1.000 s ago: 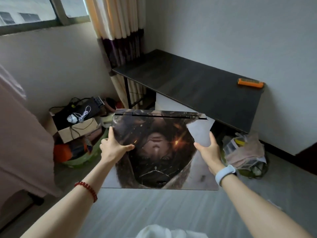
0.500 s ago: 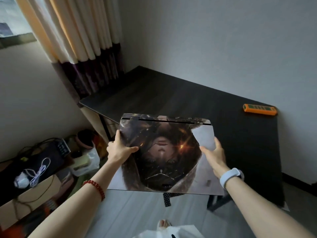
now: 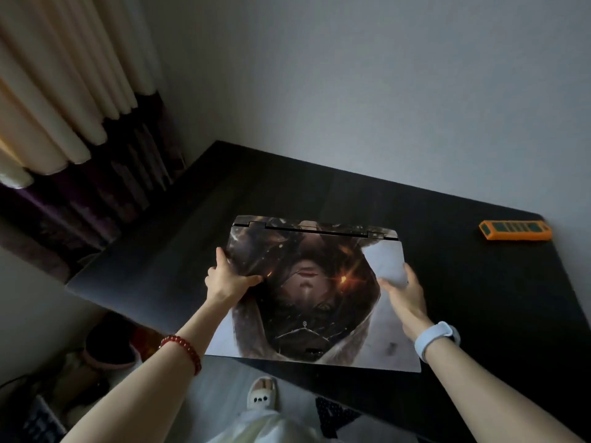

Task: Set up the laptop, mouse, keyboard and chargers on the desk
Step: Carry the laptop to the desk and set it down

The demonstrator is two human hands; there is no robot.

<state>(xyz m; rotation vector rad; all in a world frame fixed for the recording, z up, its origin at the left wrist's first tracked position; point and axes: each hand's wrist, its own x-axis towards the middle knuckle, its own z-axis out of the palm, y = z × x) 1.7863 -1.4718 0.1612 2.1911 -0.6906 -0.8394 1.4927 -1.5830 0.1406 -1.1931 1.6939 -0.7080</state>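
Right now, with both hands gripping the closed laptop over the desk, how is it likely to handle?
The laptop probably handles as a stiff slab: it spans left hand to right hand without sagging. Two-handed grip suggests some weight. Its glossy skin could be slippery.

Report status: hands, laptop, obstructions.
Both hands, left and right, grip closed laptop over desk. Orange block far right, clear of it.

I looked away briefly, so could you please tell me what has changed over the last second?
The closed laptop with a printed portrait lid was carried from beside the dark wooden desk to over it. Both hands, left and right, kept their grip; the orange rectangular device stayed put.
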